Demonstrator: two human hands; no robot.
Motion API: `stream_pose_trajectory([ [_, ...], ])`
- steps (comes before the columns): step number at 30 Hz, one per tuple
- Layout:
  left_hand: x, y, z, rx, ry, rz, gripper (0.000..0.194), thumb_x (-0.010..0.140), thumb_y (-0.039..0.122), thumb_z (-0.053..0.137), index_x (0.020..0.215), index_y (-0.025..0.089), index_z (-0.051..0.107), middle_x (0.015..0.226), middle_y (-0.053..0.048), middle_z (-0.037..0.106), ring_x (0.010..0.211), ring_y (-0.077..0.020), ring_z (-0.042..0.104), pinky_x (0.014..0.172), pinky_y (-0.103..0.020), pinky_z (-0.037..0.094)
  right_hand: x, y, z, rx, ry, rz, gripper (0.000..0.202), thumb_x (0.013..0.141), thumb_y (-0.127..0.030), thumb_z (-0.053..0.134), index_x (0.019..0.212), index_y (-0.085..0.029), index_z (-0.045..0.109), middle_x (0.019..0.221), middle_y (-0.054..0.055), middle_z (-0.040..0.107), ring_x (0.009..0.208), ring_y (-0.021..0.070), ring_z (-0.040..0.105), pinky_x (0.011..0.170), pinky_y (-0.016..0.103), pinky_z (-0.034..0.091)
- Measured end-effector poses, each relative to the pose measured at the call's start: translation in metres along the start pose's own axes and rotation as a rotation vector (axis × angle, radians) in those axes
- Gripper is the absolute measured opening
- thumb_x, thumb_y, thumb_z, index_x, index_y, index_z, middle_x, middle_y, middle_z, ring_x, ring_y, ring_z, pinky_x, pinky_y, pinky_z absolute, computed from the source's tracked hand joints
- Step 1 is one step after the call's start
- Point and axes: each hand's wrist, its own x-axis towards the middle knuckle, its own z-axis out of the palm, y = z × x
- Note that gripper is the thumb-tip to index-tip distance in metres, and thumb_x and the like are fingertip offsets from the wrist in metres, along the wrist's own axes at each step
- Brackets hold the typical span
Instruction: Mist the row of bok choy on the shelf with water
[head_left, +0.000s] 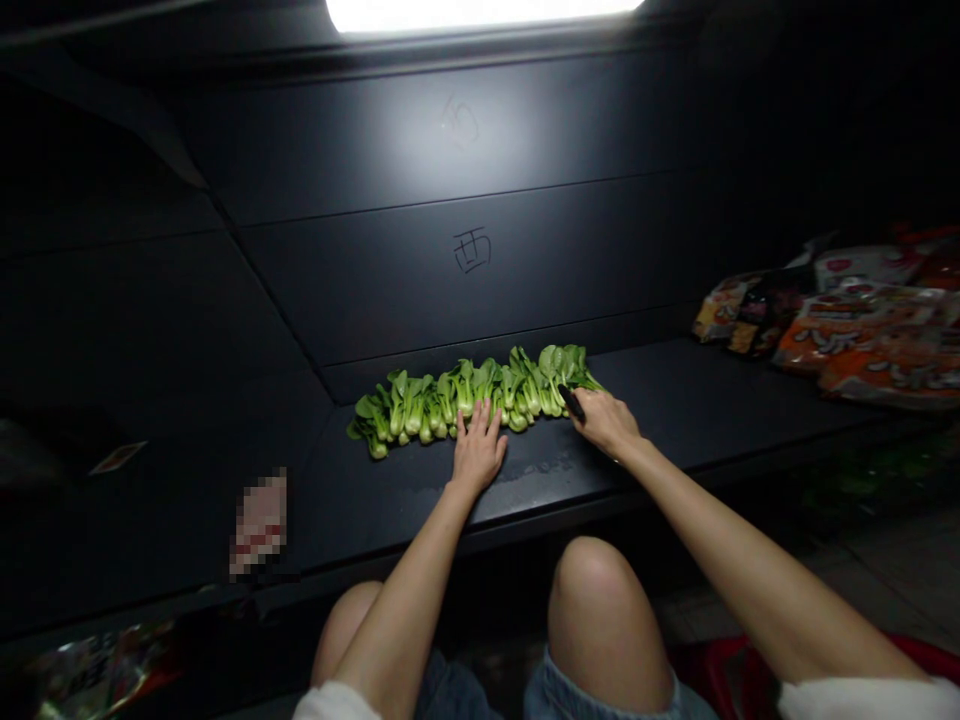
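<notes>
From my remote feed I read one character with confidence: "西", drawn by hand in thin dark lines on the dark back panel point(360, 275), character point(472, 250) slightly tilted; above it, on the same panel, I log a fainter handwritten mark point(460, 122), too pale to read with certainty; orange bags point(862, 335) at the right carry dark printed lettering, which I cannot resolve; the packets point(105, 670) at the lower left bear print, also illegible to me; the pixelated patch point(260, 522) at the left yields no readable text.
</notes>
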Motion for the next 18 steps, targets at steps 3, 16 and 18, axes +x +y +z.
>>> stream_pose_trajectory([
  [3,0.000,0.000,0.002,-0.009,0.005,0.005,0.054,0.098,0.037,0.036,0.149,0.019,0.041,0.162,-0.011,0.026,0.151,-0.0265,0.019,0.122,-0.056,0.014,0.001,-0.004,0.000,-0.005,-0.008,-0.013,0.031,0.097,-0.034,0.043,0.114,-0.014,0.060,0.113,0.016,0.070,0.107,0.0267,0.064,0.086,0.031,0.046],
  [16,-0.001,0.000,0.000,-0.011,-0.003,0.008,0.055,0.097,0.038,0.037,0.148,0.018,0.041,0.162,-0.011,0.026,0.151,-0.0254,0.018,0.122,-0.056,0.013,0.000,-0.024,-0.005,-0.024,-0.064,-0.088,0.028,0.095,-0.026,0.045,0.115,-0.013,0.060,0.113,0.016,0.070,0.106,0.0254,0.065,0.086,0.030,0.045],
  [18,-0.001,0.000,0.000,-0.012,-0.004,0.009,0.055,0.097,0.038,0.037,0.148,0.018,0.042,0.162,-0.011,0.026,0.151,-0.0256,0.018,0.122,-0.056,0.013,0.000,-0.026,-0.005,-0.027,-0.065,-0.093,0.027,0.095,-0.026,0.045,0.113,-0.013,0.061,0.112,0.015,0.070,0.107,0.0253,0.064,0.086,0.029,0.045],
])
